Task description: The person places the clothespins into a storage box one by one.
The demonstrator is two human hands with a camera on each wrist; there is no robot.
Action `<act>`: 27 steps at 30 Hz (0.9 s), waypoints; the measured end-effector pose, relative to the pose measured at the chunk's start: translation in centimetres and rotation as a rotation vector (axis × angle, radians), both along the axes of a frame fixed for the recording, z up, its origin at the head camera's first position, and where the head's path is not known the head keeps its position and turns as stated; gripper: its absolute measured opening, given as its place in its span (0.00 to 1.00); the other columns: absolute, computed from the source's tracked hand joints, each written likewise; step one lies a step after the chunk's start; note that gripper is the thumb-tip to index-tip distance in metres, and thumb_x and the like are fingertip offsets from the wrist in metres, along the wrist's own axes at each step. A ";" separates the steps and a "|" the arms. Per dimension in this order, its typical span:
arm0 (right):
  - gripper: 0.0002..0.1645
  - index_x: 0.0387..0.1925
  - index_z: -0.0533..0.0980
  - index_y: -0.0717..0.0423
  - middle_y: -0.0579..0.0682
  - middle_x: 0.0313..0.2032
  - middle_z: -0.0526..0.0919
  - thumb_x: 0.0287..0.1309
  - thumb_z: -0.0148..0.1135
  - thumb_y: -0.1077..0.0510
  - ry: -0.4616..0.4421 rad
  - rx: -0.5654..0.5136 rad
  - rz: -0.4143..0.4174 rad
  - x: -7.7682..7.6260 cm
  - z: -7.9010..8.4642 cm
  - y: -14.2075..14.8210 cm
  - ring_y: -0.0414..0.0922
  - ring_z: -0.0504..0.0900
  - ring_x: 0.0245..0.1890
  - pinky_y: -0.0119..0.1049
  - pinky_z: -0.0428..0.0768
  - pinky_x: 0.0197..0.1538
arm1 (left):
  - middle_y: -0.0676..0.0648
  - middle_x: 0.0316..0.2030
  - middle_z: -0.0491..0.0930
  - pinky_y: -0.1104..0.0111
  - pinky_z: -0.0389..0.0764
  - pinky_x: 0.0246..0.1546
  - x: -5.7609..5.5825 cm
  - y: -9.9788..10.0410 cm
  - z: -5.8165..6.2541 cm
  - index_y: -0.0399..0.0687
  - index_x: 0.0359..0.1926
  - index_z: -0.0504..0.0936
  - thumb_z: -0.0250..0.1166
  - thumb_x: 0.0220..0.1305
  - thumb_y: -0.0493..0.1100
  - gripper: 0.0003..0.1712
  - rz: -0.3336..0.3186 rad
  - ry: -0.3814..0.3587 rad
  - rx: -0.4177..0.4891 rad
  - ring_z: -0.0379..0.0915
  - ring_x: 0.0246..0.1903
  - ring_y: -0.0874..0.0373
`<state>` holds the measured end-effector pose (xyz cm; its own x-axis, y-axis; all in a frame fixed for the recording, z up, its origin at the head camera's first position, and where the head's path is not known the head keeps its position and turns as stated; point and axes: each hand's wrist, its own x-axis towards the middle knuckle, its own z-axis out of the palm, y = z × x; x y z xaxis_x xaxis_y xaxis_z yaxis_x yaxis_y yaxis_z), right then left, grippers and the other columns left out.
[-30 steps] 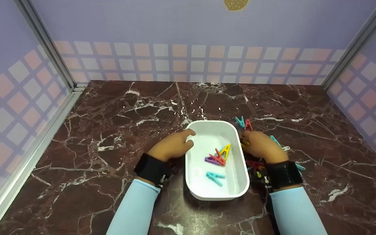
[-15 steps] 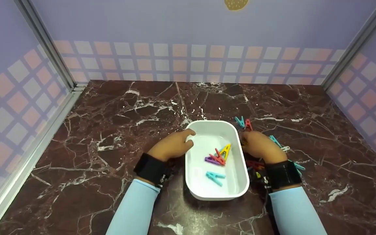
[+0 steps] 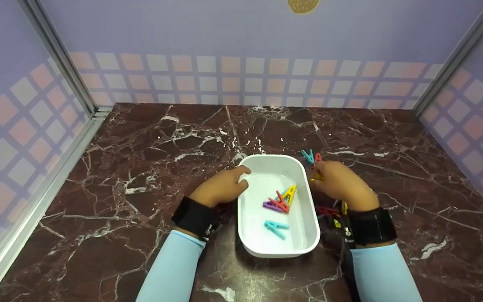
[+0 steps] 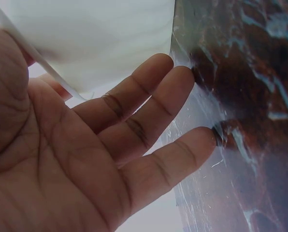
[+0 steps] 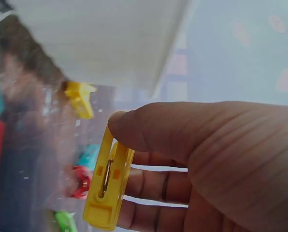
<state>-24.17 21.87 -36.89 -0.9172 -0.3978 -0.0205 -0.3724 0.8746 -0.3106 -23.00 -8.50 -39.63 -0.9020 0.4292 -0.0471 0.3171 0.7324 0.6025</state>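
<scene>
A white plastic tub (image 3: pixel 262 178) stands on the table, holding a yellow, a red, a purple and blue clothespins (image 3: pixel 277 226). My left hand (image 3: pixel 220 186) pinches its left rim between thumb and index finger. In the left wrist view the other fingers (image 4: pixel 158 130) stretch down beside the tub wall, tips at the tabletop. Just off the tub's right side is my right hand (image 3: pixel 340 180). It pinches a yellow clothespin (image 5: pixel 105 188) between thumb and fingers, as the right wrist view shows.
Beyond the right hand lie a blue clothespin (image 3: pixel 307 157) and a red one (image 3: pixel 318 157). More clothespins (image 3: pixel 327 211) lie under the right wrist, partly hidden. Another yellow clothespin (image 5: pixel 80 99) is by the tub wall. Patterned panels (image 3: pixel 241 79) enclose the marble table (image 3: pixel 162 138).
The right hand has shifted slightly away and to the right, with the yellow clothespin now showing in its fingers. Left hand and tub have stayed in place.
</scene>
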 end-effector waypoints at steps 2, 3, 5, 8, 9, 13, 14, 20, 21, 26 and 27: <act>0.04 0.29 0.74 0.58 0.49 0.23 0.73 0.56 0.61 0.62 0.004 -0.005 -0.004 0.3 0.5 -0.3 0.48 0.70 0.25 0.43 0.69 0.31 | 0.40 0.55 0.79 0.57 0.73 0.56 0.0 0.0 0.0 0.44 0.67 0.71 0.50 0.70 0.44 0.26 0.004 -0.010 0.001 0.76 0.47 0.49; 0.04 0.29 0.74 0.58 0.49 0.23 0.72 0.56 0.61 0.62 0.009 -0.011 -0.006 0.5 0.7 -0.5 0.48 0.70 0.25 0.43 0.68 0.31 | 0.40 0.56 0.79 0.57 0.73 0.56 0.0 0.0 0.0 0.44 0.67 0.71 0.50 0.70 0.43 0.26 0.005 -0.009 -0.001 0.76 0.48 0.49; 0.05 0.31 0.74 0.59 0.49 0.23 0.71 0.56 0.62 0.61 0.021 -0.019 -0.010 0.8 1.2 -0.8 0.48 0.69 0.24 0.43 0.68 0.31 | 0.40 0.56 0.79 0.57 0.73 0.57 -0.1 0.0 -0.1 0.44 0.67 0.71 0.50 0.70 0.43 0.26 0.007 -0.009 -0.005 0.76 0.49 0.49; 0.07 0.34 0.76 0.61 0.50 0.24 0.72 0.57 0.62 0.60 0.026 -0.016 -0.025 1.3 1.7 -1.4 0.49 0.70 0.25 0.43 0.69 0.31 | 0.41 0.57 0.79 0.58 0.72 0.57 -0.1 -0.1 -0.2 0.44 0.67 0.71 0.50 0.71 0.44 0.26 0.010 -0.011 -0.008 0.76 0.50 0.49; 0.08 0.36 0.76 0.62 0.51 0.25 0.73 0.57 0.63 0.60 0.026 -0.011 -0.030 1.5 1.9 -1.6 0.49 0.70 0.26 0.44 0.69 0.32 | 0.41 0.57 0.79 0.58 0.72 0.57 -0.2 -0.1 -0.2 0.44 0.67 0.71 0.50 0.71 0.44 0.26 0.010 -0.012 -0.010 0.76 0.51 0.49; 0.10 0.38 0.76 0.62 0.52 0.27 0.73 0.61 0.63 0.58 0.040 0.022 -0.038 2.2 2.6 -2.5 0.50 0.71 0.28 0.45 0.70 0.33 | 0.41 0.57 0.79 0.58 0.72 0.58 -0.2 -0.1 -0.2 0.44 0.67 0.71 0.50 0.70 0.44 0.26 0.013 -0.011 -0.006 0.76 0.52 0.48; 0.10 0.38 0.76 0.62 0.51 0.27 0.74 0.62 0.63 0.57 0.054 0.027 -0.031 2.4 2.8 -2.8 0.51 0.72 0.28 0.46 0.70 0.33 | 0.40 0.56 0.79 0.58 0.72 0.58 -0.1 -0.1 -0.1 0.44 0.67 0.71 0.50 0.70 0.44 0.26 0.014 -0.010 -0.005 0.76 0.52 0.48; 0.11 0.41 0.76 0.61 0.51 0.29 0.77 0.64 0.63 0.56 0.075 0.044 0.030 3.4 3.4 -4.2 0.49 0.73 0.27 0.47 0.73 0.34 | 0.40 0.55 0.80 0.58 0.73 0.56 -0.1 0.0 -0.1 0.44 0.66 0.72 0.51 0.70 0.43 0.25 0.018 -0.005 -0.004 0.76 0.48 0.49; 0.12 0.42 0.76 0.61 0.51 0.30 0.77 0.64 0.62 0.56 0.065 0.042 0.037 3.5 3.4 -4.4 0.48 0.73 0.28 0.46 0.74 0.35 | 0.40 0.55 0.80 0.57 0.73 0.56 0.0 0.0 -0.1 0.44 0.66 0.72 0.51 0.70 0.44 0.25 0.018 -0.005 -0.004 0.76 0.48 0.49; 0.12 0.44 0.76 0.59 0.50 0.31 0.76 0.65 0.64 0.55 0.089 0.045 0.066 3.9 3.2 -5.5 0.47 0.72 0.27 0.44 0.73 0.33 | 0.41 0.56 0.79 0.57 0.73 0.56 -0.1 0.1 -0.1 0.44 0.67 0.71 0.51 0.70 0.44 0.26 0.009 -0.010 -0.005 0.76 0.49 0.49; 0.12 0.42 0.76 0.59 0.49 0.30 0.75 0.64 0.64 0.55 0.113 0.052 0.070 4.0 3.0 -5.8 0.47 0.72 0.27 0.43 0.73 0.32 | 0.41 0.57 0.79 0.57 0.73 0.57 -0.2 0.1 -0.1 0.44 0.67 0.71 0.50 0.70 0.44 0.26 0.006 -0.010 -0.006 0.76 0.50 0.50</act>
<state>-20.17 16.09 -33.87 -0.8848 -0.4622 0.0590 -0.4632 0.8590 -0.2178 -23.17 -8.43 -39.73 -0.9040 0.4234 -0.0587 0.3066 0.7380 0.6011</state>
